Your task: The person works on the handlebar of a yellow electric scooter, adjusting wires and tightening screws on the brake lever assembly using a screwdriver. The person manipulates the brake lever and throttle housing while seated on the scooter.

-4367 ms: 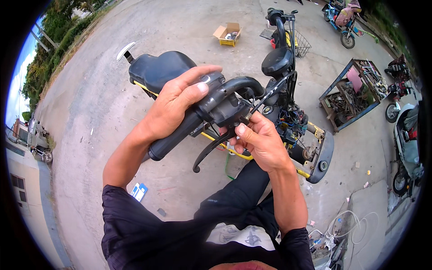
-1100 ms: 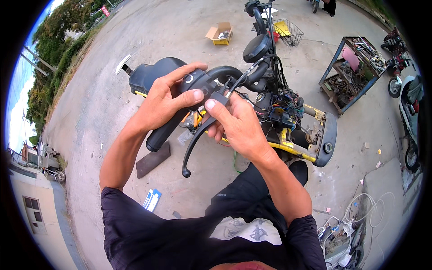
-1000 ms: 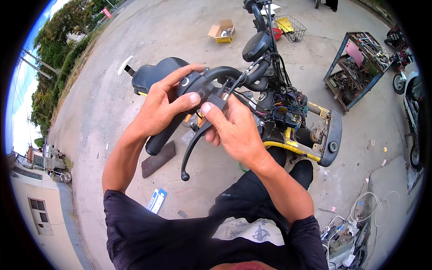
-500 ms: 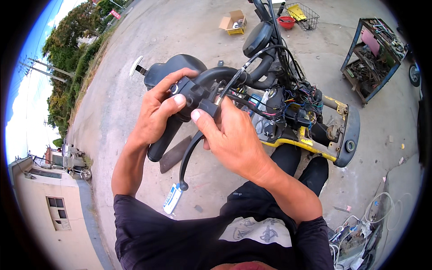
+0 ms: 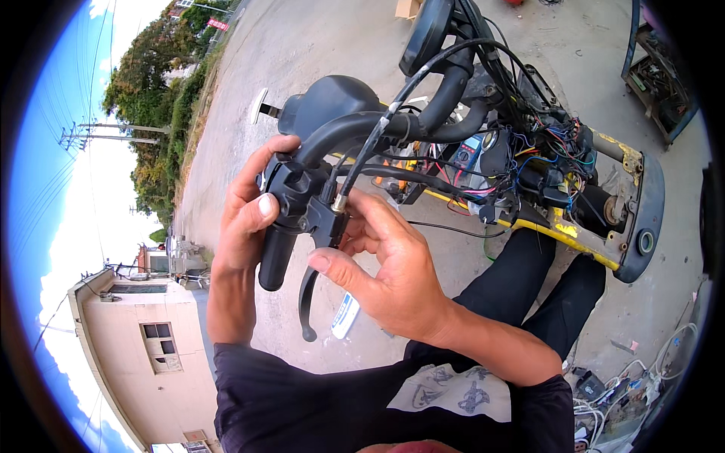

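A black handlebar with a bare tube, a rubber grip and a switch housing is in front of me. My left hand wraps round the switch housing, thumb on its near side. Beside the housing sits a brake lever, its blade hanging downward. My right hand is at the lever's pivot end, thumb pressed on the lever's root and the other fingers curled behind the bracket. A black brake cable runs from a metal end fitting at the bracket. The right fingertips are partly hidden.
The yellow vehicle frame with loose coloured wires lies beyond my right arm. A multimeter rests among the wires. A blue-and-white packet is on the ground. At the far right stands a metal rack.
The view has shifted, so the handlebar appears closer. My right hand has slid from the cable fitting down to the lever's root. My left hand stays on the switch housing.
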`<control>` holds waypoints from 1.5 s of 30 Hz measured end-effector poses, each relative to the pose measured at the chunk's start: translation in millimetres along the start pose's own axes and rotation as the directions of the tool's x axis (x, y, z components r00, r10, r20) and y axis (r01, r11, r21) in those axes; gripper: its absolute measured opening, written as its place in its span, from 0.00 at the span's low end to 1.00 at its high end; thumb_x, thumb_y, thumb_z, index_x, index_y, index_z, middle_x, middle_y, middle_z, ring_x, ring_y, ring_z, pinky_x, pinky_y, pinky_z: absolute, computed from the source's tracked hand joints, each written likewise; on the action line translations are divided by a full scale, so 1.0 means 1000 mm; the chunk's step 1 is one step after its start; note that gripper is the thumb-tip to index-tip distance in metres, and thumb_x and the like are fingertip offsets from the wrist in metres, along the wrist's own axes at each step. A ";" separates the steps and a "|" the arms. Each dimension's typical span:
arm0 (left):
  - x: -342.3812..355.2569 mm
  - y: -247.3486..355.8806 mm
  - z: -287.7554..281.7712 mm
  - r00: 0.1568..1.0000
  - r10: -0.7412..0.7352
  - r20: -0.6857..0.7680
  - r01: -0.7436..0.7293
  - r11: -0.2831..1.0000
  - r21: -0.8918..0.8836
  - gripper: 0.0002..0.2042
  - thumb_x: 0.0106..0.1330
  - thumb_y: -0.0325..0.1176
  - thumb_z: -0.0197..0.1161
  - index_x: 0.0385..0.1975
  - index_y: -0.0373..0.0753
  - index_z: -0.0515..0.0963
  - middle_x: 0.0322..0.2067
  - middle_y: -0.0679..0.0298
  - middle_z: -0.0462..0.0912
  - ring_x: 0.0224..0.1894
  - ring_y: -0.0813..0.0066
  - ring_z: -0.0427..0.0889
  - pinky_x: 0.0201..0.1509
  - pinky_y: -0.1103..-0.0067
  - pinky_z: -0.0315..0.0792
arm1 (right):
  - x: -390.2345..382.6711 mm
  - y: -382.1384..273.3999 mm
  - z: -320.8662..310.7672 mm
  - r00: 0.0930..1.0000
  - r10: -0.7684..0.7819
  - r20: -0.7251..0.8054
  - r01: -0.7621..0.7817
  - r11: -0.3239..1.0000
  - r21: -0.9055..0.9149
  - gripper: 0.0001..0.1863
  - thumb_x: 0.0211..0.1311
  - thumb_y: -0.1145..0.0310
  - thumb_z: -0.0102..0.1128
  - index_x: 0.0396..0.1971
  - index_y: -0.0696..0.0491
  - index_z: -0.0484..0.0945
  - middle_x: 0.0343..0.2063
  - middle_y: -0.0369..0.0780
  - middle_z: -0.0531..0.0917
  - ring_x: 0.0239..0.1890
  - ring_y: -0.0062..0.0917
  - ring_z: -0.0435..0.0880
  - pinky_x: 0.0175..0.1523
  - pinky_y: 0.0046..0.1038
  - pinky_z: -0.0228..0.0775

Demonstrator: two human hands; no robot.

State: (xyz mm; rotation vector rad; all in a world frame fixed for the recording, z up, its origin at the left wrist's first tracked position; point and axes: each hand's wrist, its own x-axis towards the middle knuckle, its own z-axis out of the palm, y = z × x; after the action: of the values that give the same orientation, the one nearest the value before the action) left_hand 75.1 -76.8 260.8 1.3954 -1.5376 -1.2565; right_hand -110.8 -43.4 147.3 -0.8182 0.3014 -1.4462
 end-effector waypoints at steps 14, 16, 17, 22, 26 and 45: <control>-0.001 0.000 0.006 0.995 -0.024 -0.096 0.020 0.999 -0.039 0.42 0.72 0.57 0.63 0.72 0.25 0.64 0.54 0.49 0.84 0.55 0.65 0.87 0.63 0.72 0.79 | 0.001 -0.005 0.000 0.999 0.003 0.044 0.002 0.991 -0.133 0.34 0.68 0.70 0.72 0.67 0.70 0.68 0.38 0.44 0.76 0.35 0.27 0.83 0.41 0.28 0.79; 0.003 0.001 0.007 0.999 -0.013 -0.053 0.009 0.997 -0.071 0.38 0.72 0.54 0.64 0.71 0.27 0.67 0.53 0.51 0.85 0.54 0.67 0.87 0.62 0.74 0.80 | 0.003 -0.008 -0.002 0.997 -0.004 0.079 0.018 0.984 -0.179 0.32 0.69 0.71 0.71 0.66 0.70 0.69 0.37 0.44 0.77 0.35 0.26 0.83 0.40 0.28 0.79; 0.001 0.001 0.007 0.999 -0.007 -0.041 0.003 0.996 -0.090 0.37 0.72 0.53 0.64 0.70 0.28 0.68 0.52 0.52 0.85 0.53 0.69 0.88 0.61 0.75 0.80 | 0.003 -0.010 -0.001 0.995 -0.001 0.104 0.022 0.979 -0.201 0.31 0.69 0.72 0.71 0.66 0.70 0.70 0.37 0.44 0.77 0.35 0.26 0.83 0.40 0.28 0.79; 0.005 0.005 0.008 1.000 0.009 -0.027 -0.011 0.996 -0.083 0.30 0.73 0.49 0.65 0.68 0.34 0.73 0.51 0.57 0.86 0.50 0.76 0.88 0.57 0.79 0.81 | 0.005 -0.019 0.001 0.990 0.089 0.105 -0.076 0.990 -0.122 0.22 0.74 0.72 0.66 0.61 0.67 0.75 0.38 0.40 0.80 0.36 0.20 0.82 0.41 0.25 0.79; 0.008 0.007 0.010 0.999 0.023 0.022 -0.022 0.997 -0.079 0.27 0.75 0.48 0.63 0.67 0.36 0.75 0.49 0.59 0.86 0.47 0.77 0.87 0.55 0.80 0.81 | 0.005 -0.039 0.004 0.964 0.251 0.093 -0.235 0.960 -0.151 0.18 0.77 0.67 0.64 0.58 0.63 0.80 0.37 0.37 0.85 0.37 0.17 0.84 0.44 0.23 0.79; 0.022 -0.015 0.000 0.940 0.063 0.335 0.075 0.921 -0.383 0.16 0.81 0.44 0.54 0.54 0.40 0.82 0.42 0.65 0.88 0.35 0.81 0.84 0.35 0.80 0.80 | 0.006 -0.044 0.004 0.948 0.317 0.029 -0.299 0.918 -0.260 0.19 0.83 0.59 0.52 0.55 0.61 0.77 0.48 0.47 0.87 0.41 0.29 0.87 0.45 0.31 0.80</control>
State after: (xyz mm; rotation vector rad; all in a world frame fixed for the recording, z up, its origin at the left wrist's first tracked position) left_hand 76.1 -97.4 244.1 0.9576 -1.3920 -1.7707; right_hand -140.8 -44.3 180.9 -0.9779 0.5454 -1.0922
